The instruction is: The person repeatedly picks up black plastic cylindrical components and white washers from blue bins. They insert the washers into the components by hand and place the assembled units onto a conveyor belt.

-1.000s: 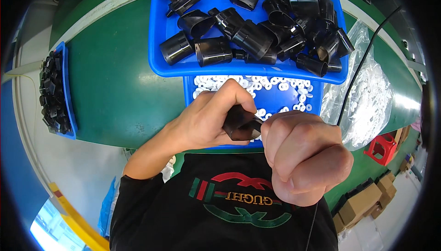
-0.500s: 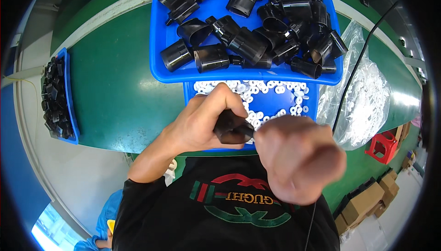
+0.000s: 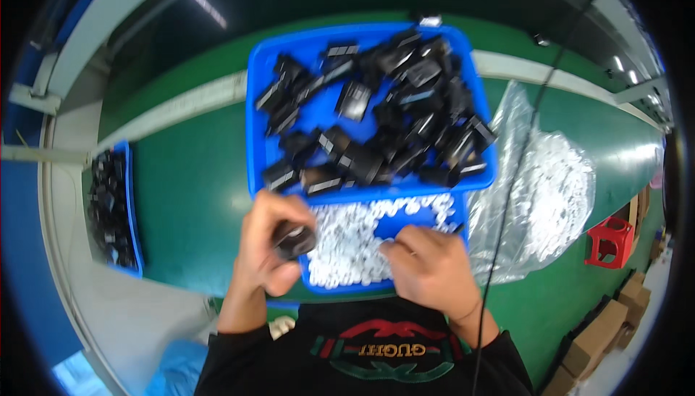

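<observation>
My left hand [image 3: 257, 244] is closed around a black plastic tubular fitting [image 3: 294, 241], its round end facing up, at the left side of a blue tray [image 3: 394, 224] of small white rings [image 3: 340, 247]. Over the right part of those rings is my right hand [image 3: 436, 269], thumb and fingers pressed together. Whatever they grip is hidden, though a small dark tip shows beside the knuckles. A larger blue tray [image 3: 253, 142], full of similar black fittings [image 3: 360, 161], stands just beyond and overlaps the ring tray's far edge.
To the right lies a clear plastic bag [image 3: 556, 186] of white rings, with a black cable [image 3: 518, 161] hanging across in front. Another tray of black parts [image 3: 108, 211] sits far left. A red stool [image 3: 609, 242] and cardboard boxes [image 3: 595, 339] are at right, below the green table [image 3: 192, 200].
My hands have come apart. The left has moved left with the black fitting; the right has left the fitting and is over the white rings. The view has shifted, blurring the trays.
</observation>
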